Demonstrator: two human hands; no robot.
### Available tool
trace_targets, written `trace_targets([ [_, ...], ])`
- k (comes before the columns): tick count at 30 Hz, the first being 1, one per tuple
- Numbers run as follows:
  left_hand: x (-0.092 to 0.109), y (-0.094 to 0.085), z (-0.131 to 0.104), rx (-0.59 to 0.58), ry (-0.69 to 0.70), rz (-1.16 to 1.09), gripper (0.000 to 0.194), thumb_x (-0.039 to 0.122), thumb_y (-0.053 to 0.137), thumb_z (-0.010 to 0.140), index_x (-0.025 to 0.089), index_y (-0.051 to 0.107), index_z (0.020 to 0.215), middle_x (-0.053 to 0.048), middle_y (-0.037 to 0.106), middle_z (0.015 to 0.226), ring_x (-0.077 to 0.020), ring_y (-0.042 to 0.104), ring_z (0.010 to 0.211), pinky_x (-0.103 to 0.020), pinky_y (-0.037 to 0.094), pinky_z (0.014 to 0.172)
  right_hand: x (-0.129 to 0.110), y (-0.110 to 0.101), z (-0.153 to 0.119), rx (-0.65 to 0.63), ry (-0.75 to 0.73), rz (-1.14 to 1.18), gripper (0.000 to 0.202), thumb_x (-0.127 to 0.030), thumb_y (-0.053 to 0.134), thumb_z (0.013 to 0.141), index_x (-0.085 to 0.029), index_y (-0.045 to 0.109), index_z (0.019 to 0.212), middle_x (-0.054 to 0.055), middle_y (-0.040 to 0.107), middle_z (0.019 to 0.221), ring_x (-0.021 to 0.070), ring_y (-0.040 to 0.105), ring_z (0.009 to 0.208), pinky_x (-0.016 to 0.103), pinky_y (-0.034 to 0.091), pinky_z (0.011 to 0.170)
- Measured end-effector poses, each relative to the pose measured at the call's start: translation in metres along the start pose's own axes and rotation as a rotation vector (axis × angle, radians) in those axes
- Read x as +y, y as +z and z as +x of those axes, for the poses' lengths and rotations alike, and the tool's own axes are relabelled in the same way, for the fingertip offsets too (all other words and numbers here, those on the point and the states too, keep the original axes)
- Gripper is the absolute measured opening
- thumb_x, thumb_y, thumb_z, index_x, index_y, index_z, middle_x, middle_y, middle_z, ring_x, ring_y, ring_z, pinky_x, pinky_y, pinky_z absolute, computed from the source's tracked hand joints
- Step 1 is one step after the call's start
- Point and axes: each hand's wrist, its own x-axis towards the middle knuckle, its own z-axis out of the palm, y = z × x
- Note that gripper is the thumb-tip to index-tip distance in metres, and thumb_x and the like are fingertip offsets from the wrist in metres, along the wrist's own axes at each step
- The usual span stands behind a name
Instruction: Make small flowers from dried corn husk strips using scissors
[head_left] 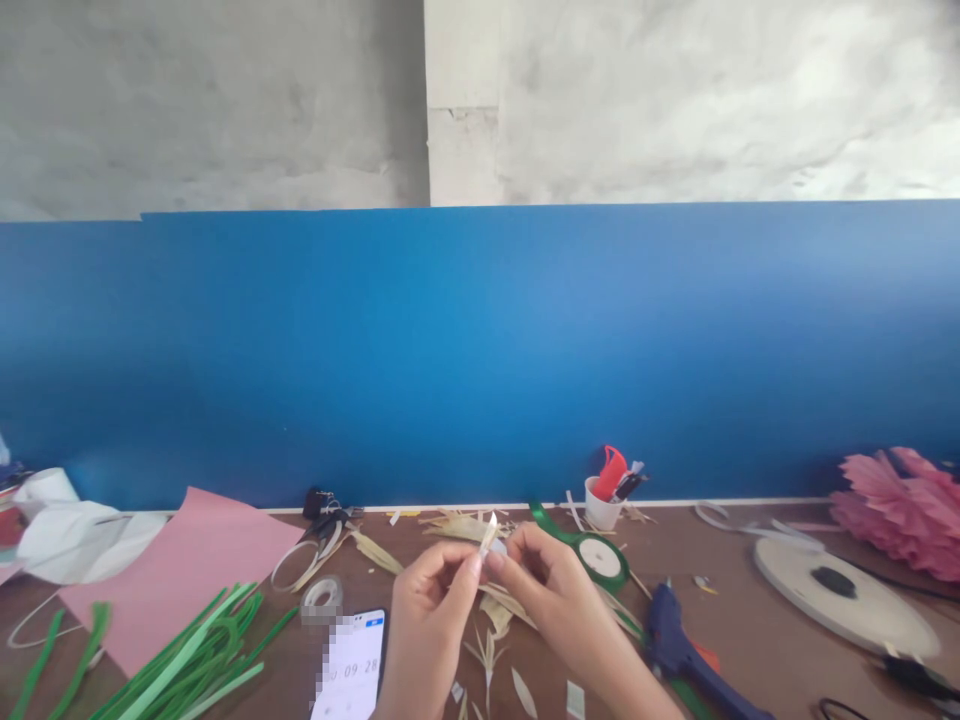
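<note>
My left hand [437, 610] pinches a small pale, pointed leaf-like piece [489, 535], which stands upright between thumb and finger. Close beside it on the right, my right hand [544, 580] has its thumb and forefinger pressed together at the same piece, by a small whitish bit. Under and behind the hands lie dried husk strips [461, 525] on the brown table [720, 625]. A little flower-like husk piece [487, 655] and a loose leaf shape [523, 692] lie below the hands.
Left are green stems [202, 650], pink paper [180, 570], a tape roll [321, 597] and a phone [352, 665]. Right are a green ribbon spool [601, 560], a cup of tools [602, 508], a glue gun [686, 650], a round white disc [885, 610] and pink crepe paper [900, 505].
</note>
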Motion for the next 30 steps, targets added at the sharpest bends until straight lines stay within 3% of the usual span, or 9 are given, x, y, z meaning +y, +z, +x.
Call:
trace_targets([
  [3,0.000,-0.001,-0.001,-0.003,0.067,0.055,0.018,0.034,0.068,0.077,0.018,0.071,0.069,-0.002,0.064,0.062,-0.0187,0.058,0.064,-0.026,0.046,0.062,-0.002,0.000,0.000,0.005,-0.019,0.057,0.029,-0.043,0.056,0.085,-0.021,0.043,0.072,-0.006,0.038,0.061,0.0122,0.037,0.060,0.025,0.029,0.056],
  [6,-0.002,-0.003,-0.001,-0.037,0.108,0.076,0.020,0.034,0.064,0.080,0.017,0.071,0.073,-0.004,0.068,0.069,-0.0188,0.060,0.068,-0.025,0.047,0.064,-0.005,0.001,-0.002,-0.020,-0.057,0.142,0.023,-0.042,0.055,0.086,-0.020,0.053,0.092,-0.002,0.054,0.075,0.0143,0.048,0.068,0.026,0.037,0.063],
  [10,-0.005,-0.007,0.001,-0.094,0.112,0.071,0.023,0.037,0.062,0.082,0.017,0.069,0.076,-0.004,0.069,0.073,-0.0186,0.062,0.071,-0.026,0.050,0.067,-0.004,0.003,-0.004,-0.031,-0.016,0.121,0.052,-0.042,0.055,0.086,-0.022,0.042,0.132,-0.004,0.051,0.071,0.0145,0.049,0.062,0.026,0.038,0.060],
  [12,-0.005,-0.009,0.002,-0.115,0.114,0.076,0.023,0.037,0.061,0.084,0.016,0.069,0.077,-0.004,0.068,0.072,-0.0185,0.062,0.071,-0.026,0.050,0.067,-0.001,0.003,-0.004,-0.048,-0.008,0.121,0.058,-0.043,0.055,0.087,-0.025,0.037,0.139,-0.004,0.052,0.073,0.0154,0.051,0.064,0.027,0.040,0.062],
  [17,-0.004,-0.015,0.006,-0.163,0.117,0.128,0.024,0.037,0.059,0.085,0.016,0.068,0.078,-0.003,0.067,0.071,-0.0170,0.061,0.069,-0.025,0.050,0.067,0.000,-0.003,-0.004,-0.038,-0.068,-0.086,0.036,-0.047,0.056,0.084,-0.027,0.065,0.114,0.005,0.063,0.099,0.0223,0.056,0.089,0.034,0.043,0.081],
  [21,-0.003,-0.018,0.007,-0.174,0.147,0.208,0.023,0.035,0.058,0.085,0.017,0.067,0.076,-0.001,0.065,0.067,-0.0153,0.059,0.064,-0.023,0.048,0.062,-0.003,-0.012,-0.007,-0.124,0.035,-0.201,0.038,-0.049,0.056,0.084,-0.029,0.067,0.114,0.004,0.067,0.091,0.0224,0.059,0.080,0.032,0.044,0.072],
  [24,-0.004,-0.019,0.007,-0.183,0.181,0.273,0.022,0.033,0.056,0.086,0.017,0.068,0.075,-0.001,0.064,0.065,-0.0149,0.058,0.062,-0.022,0.047,0.059,-0.005,-0.012,-0.008,-0.078,0.039,-0.214,0.039,-0.047,0.064,0.078,-0.026,0.067,0.111,0.006,0.066,0.096,0.0244,0.060,0.085,0.034,0.044,0.075],
  [27,-0.004,-0.020,0.008,-0.200,0.200,0.310,0.021,0.031,0.056,0.085,0.018,0.070,0.079,-0.001,0.066,0.067,-0.0160,0.061,0.065,-0.023,0.048,0.060,-0.007,-0.005,-0.005,-0.105,-0.044,0.052,0.032,-0.042,0.067,0.077,-0.021,0.067,0.101,0.007,0.064,0.104,0.0250,0.059,0.097,0.035,0.044,0.084],
  [30,-0.004,-0.019,0.009,-0.206,0.201,0.300,0.020,0.029,0.056,0.085,0.017,0.072,0.081,-0.002,0.069,0.069,-0.0171,0.063,0.067,-0.023,0.049,0.061,-0.006,0.008,-0.001,-0.162,-0.030,0.496,0.032,-0.044,0.069,0.077,-0.019,0.062,0.096,0.005,0.067,0.090,0.0208,0.062,0.092,0.031,0.047,0.083],
])
